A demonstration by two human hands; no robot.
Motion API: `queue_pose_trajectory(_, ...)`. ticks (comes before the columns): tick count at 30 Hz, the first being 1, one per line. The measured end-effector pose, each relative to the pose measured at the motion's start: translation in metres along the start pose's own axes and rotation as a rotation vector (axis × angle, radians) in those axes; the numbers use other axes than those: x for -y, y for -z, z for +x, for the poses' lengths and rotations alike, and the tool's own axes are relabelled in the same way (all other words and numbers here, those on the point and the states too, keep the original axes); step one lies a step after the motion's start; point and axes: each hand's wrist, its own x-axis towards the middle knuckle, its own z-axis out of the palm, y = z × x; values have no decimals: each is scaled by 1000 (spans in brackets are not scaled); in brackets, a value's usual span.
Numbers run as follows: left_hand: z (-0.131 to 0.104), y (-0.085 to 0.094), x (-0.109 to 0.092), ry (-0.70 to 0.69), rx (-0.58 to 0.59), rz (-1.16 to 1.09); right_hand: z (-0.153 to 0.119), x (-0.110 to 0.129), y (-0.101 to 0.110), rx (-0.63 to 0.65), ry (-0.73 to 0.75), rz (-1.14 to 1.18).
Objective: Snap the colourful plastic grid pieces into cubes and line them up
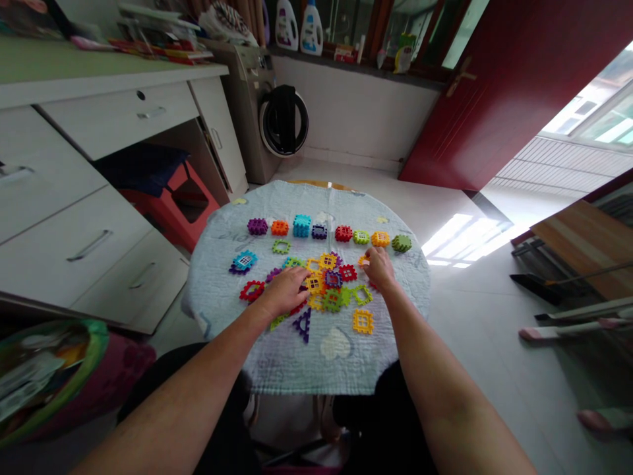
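The yellow piece (314, 284) was laid in the loose pile (332, 301); the left hand (285, 290) was placed at its edge, fingers bent, but whether it was pinched could not be told. An orange piece (363, 260) was partly covered by the right hand (380, 267), its fingers curled downward, their grip hidden. Pieces were judged best handled singly, by the rim, since toothed edges overlapped and neighbours might be dragged. Beyond, stacks (302, 225) were lined up by colour. The round table was covered by a pale cloth (212, 264), easily rucked. The room was furnished with drawers (116, 234), a stool (198, 175) and an open washer (247, 99); sunlight was thrown across the floor (452, 316).
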Motion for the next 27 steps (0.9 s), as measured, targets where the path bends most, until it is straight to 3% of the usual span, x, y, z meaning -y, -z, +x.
queue_pose_trajectory(3,0,1,0,2,10,-7,-4,-3,7,87,117,41)
queue_pose_trajectory(6,0,1,0,-10,10,-5,-9,-5,15,279,215,57)
queue_pose_trajectory(8,0,1,-1,-13,7,-4,-12,-6,19,414,241,71)
queue_pose_trajectory(10,0,1,-1,-8,7,-3,-15,-8,21,471,234,103)
queue_pose_trajectory(16,0,1,-3,-4,13,5,-17,-16,16,208,171,42)
queue_pose_trajectory(22,0,-1,-3,-2,18,17,-12,-11,-2,295,176,-52)
queue_pose_trajectory(27,0,0,-4,6,25,11,-13,-3,-2,240,152,-74)
